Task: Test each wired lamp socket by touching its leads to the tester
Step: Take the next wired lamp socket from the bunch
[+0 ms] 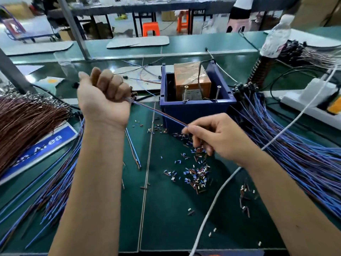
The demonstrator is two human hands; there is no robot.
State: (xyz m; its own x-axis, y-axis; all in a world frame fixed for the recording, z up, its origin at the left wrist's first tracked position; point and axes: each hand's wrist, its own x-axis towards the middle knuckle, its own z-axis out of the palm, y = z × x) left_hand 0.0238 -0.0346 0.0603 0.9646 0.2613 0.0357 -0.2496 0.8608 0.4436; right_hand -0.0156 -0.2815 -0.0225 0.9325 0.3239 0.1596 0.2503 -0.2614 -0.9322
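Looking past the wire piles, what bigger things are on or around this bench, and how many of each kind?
Hands: 2, left hand and right hand, holding one wire pair
Blue bins: 1
Orange tester boxes: 1
Upright screws: 2
Water bottles: 1
Orange stools: 2
Total: 9

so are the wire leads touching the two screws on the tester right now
No, the leads stretch between the left hand and right hand, in front of the screws.
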